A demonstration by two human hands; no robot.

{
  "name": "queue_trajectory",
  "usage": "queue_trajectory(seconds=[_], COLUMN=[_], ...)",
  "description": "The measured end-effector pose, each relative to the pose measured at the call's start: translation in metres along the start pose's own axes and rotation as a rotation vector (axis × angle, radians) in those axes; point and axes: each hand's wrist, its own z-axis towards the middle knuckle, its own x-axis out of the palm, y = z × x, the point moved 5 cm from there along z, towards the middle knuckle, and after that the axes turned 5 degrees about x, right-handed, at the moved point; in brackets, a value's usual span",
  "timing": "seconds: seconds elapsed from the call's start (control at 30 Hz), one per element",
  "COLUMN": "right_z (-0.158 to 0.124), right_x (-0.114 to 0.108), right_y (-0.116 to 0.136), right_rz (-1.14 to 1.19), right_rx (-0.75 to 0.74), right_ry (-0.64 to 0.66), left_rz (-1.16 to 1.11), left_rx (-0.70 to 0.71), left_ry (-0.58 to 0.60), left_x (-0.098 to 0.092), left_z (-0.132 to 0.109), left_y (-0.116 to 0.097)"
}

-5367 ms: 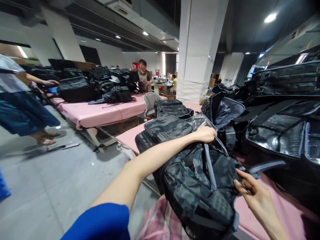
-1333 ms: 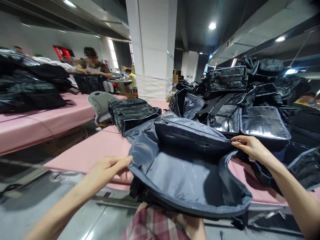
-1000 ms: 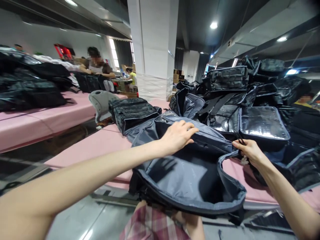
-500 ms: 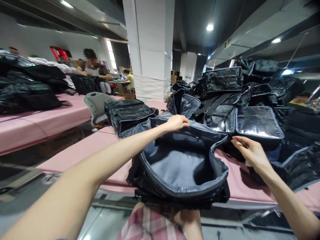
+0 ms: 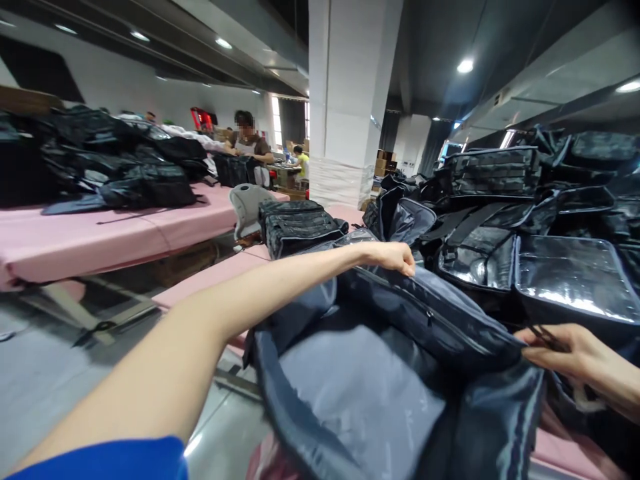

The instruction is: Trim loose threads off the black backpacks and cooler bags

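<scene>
A dark backpack (image 5: 360, 393) gapes wide open in front of me, its grey lining and an inside zip (image 5: 430, 317) on the far wall showing. My left hand (image 5: 395, 257) is closed over the far rim near its middle, fingers curled round the edge. At the right end of that rim, my right hand (image 5: 570, 350) pinches the corner of the bag; a thin dark strip shows between its fingers. The near side of the bag runs out of the bottom of the view.
Behind the bag lies another dark bag (image 5: 300, 227). On the right is a heap of camouflage bags (image 5: 495, 173), some with clear panels (image 5: 575, 273). A grey chair (image 5: 247, 207), a second pink table (image 5: 200, 233) and a white pillar (image 5: 350, 100) stand beyond. A person (image 5: 245, 147) works there.
The bag has come nearer and tilted, so its inside fills more of the view. My right hand has moved onto its corner; my left hand keeps the rim. The view has turned left.
</scene>
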Motion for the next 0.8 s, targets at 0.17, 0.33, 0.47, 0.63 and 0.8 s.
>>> queue_trajectory(seconds=[0.17,0.33,0.47,0.63,0.8], right_z=[0.027,0.056,0.065,0.072,0.068], right_x=[0.008,0.055,0.062,0.057,0.059], right_y=[0.038,0.085,0.076,0.075,0.112], right_rz=[-0.147,-0.24,-0.04,-0.117,-0.555], right_rx=[-0.049,-0.18,-0.028,-0.087,-0.409], right_ry=[-0.096,0.078,0.224,0.215,-0.212], left_rz=[-0.04,0.051,0.233,0.19,0.172], left_rx=[-0.001,0.053,-0.052,0.029,-0.041], left_ry=[-0.005,0.006,-0.087,-0.177,-0.177], left_x=[0.021,0.004,-0.029,-0.022,-0.007], left_z=[0.01,-0.006,-0.042,-0.053,-0.04], left_y=[-0.009,0.002,0.034,0.034,0.021])
